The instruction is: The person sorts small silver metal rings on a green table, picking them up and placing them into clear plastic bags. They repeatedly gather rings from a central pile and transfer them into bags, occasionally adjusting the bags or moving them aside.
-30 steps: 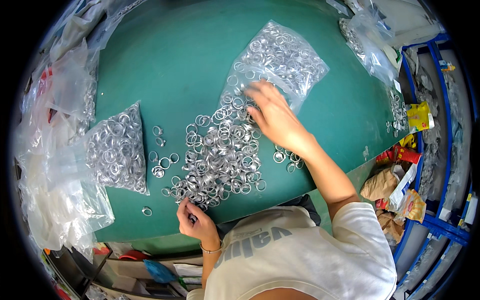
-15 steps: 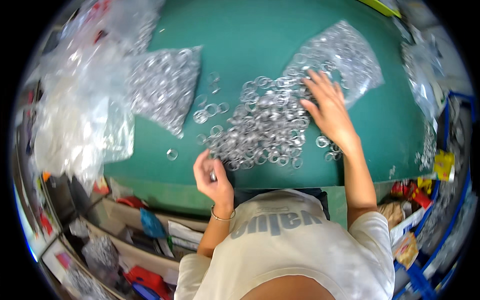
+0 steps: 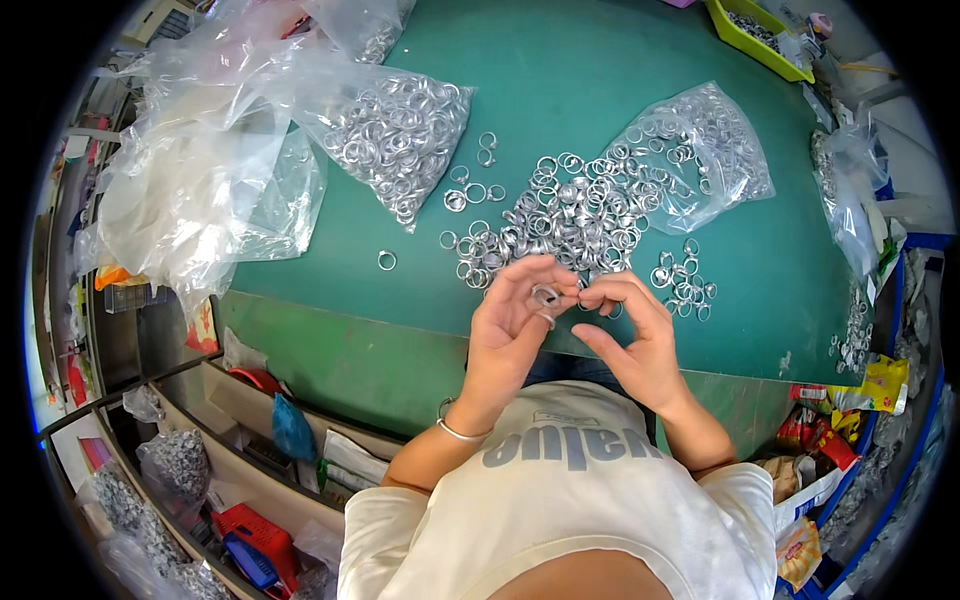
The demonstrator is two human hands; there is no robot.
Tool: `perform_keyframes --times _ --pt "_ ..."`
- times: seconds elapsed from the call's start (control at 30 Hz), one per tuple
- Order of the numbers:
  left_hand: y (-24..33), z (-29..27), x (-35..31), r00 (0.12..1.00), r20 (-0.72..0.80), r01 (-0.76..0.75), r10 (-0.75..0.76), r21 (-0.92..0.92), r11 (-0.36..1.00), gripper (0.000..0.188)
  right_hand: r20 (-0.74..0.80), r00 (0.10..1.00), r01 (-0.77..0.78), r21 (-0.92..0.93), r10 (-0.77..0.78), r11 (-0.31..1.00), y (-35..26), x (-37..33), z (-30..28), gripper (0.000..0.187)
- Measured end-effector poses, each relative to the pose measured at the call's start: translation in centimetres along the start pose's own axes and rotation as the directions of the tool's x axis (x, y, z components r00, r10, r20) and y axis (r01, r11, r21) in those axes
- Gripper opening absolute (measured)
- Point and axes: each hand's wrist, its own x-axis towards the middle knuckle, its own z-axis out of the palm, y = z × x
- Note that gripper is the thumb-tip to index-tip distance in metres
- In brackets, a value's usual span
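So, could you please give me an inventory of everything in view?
Table: 1, green, centre
Ring pile: 1, silver, mid-table
Loose rings: several, silver, either side of the pile
Left ring bag: 1, clear, left of the pile
Right ring bag: 1, clear, right of the pile
Plastic bags: several, clear, left side
Tray: 1, yellow-green, far right
Rack: 1, blue, right
Packets: several, red, yellow and others, lower right
Small bag: 1, blue, lower left
Shirt: 1, white, bottom centre
Bracelet: 1, silver, left wrist
Left hand: 1, bare, near table edge, at least one silver ring in its fingers
Right hand: 1, bare, beside the left
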Motion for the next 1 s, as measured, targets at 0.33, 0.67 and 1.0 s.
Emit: perform_keyframes --times 0.33,0.67,1.0 --pt "0.6 3.4 -1.8 0.991 0.070 -0.117 0.111 0.079 0.990 0.040 -0.076 0.996 0.040 0.022 -0.038 0.999 -0.6 -2.5 1.0 0.033" --pt "0.8 3.9 -2.7 0.992 0.111 0.091 -0.055 -0.353 0.931 0.052 -0.131 0.985 0.111 -0.015 -0.112 0.994 -1.0 -4.0 0.9 0.038" --pt "-1.4 3.4 -3.7 0.997 0.064 0.053 -0.045 -0.131 0.990 0.057 -0.031 0.978 -0.190 0.295 0.208 0.936 0.6 -4.7 2.1 0.032"
